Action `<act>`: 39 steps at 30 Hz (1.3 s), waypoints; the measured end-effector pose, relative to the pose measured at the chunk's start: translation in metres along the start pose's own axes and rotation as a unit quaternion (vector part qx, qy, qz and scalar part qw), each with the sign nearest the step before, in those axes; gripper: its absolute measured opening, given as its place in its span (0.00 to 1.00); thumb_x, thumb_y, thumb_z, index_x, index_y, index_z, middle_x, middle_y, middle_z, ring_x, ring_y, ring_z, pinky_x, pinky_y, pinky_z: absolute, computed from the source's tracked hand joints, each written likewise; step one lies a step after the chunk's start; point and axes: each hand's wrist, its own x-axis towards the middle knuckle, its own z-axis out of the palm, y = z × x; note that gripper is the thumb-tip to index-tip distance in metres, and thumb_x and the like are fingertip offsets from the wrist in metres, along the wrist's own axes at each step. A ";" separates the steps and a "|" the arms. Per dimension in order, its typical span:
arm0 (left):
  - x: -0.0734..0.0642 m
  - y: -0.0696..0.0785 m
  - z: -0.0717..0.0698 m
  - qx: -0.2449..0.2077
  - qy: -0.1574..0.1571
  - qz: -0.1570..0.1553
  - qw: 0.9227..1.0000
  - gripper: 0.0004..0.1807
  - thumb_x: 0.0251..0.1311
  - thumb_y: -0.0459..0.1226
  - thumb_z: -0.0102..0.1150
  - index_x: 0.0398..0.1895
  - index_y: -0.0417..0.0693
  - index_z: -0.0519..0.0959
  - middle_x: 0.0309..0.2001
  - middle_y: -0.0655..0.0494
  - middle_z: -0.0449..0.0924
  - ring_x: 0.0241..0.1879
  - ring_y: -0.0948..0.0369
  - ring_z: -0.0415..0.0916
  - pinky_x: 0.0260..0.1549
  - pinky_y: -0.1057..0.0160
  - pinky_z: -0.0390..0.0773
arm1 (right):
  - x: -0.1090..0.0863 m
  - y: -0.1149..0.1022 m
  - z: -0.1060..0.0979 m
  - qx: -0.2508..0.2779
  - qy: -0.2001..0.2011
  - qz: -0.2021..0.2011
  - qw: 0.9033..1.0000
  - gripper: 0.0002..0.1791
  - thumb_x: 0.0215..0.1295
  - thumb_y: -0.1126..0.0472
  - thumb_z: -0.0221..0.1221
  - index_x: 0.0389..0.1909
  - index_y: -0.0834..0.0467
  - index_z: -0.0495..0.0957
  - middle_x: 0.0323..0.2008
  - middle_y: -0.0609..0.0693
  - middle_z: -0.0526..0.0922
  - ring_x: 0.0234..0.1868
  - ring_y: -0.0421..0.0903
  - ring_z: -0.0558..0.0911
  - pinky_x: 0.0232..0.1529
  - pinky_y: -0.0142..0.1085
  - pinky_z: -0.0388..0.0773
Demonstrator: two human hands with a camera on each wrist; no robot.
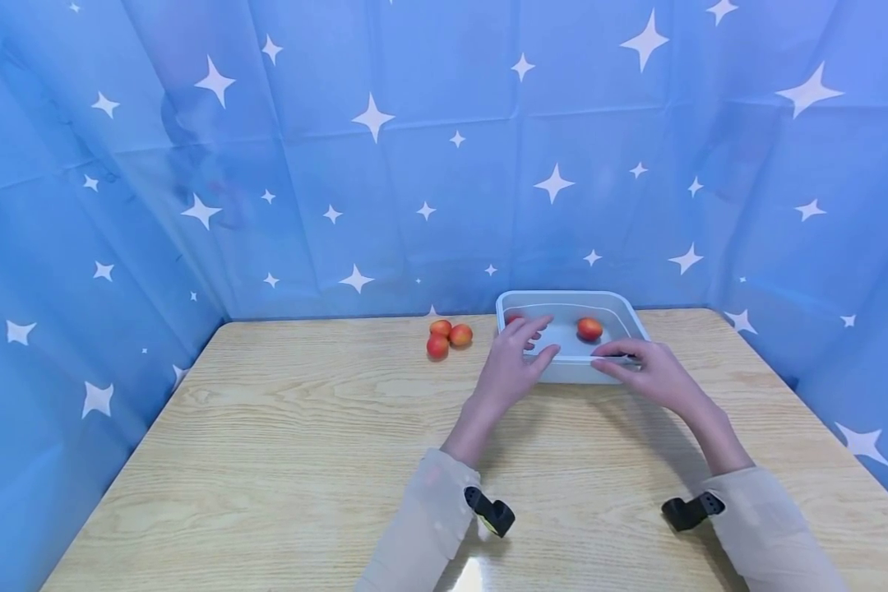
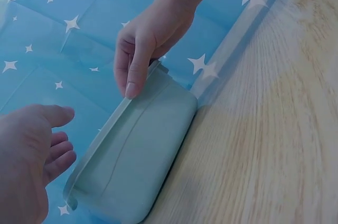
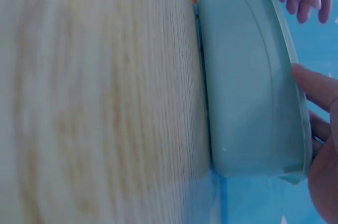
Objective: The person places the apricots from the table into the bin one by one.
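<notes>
My right hand (image 1: pixel 649 376) pinches the near rim of the box (image 1: pixel 571 372); my left hand (image 1: pixel 509 367), fingers loosely spread, holding nothing, hovers by its left end. One red fruit (image 1: pixel 589 330) lies in the box, another partly hidden; three more fruits (image 1: pixel 460 335) sit outside, so I judge this only partway.

Container (image 1: pixel 573 372): plain pale blue-grey from head view, greener in wrist views. Fruit inside (image 1: pixel 589 329): red, orange-yellow blush. Three fruits outside (image 1: pixel 437 346): red blending to orange; vivid orange in right wrist view. Tabletop (image 1: pixel 266 452): light tan, streaky wood grain. Curtain (image 1: pixel 429 66): blue, scattered white four-point stars (image 1: pixel 372 117). Sleeves (image 1: pixel 429 514): pale greyish beige, plain. Wrist cameras (image 1: pixel 499 518): black.
</notes>
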 end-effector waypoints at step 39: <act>-0.014 -0.032 -0.042 0.064 0.018 -0.078 0.995 0.25 0.67 0.41 0.65 0.66 0.49 0.77 0.59 0.51 0.76 0.59 0.55 0.73 0.58 0.59 0.77 | -0.001 0.000 0.000 0.000 -0.001 0.003 1.000 0.10 0.67 0.58 0.67 0.46 0.54 0.88 0.41 0.46 0.88 0.41 0.35 0.79 0.41 0.26 0.73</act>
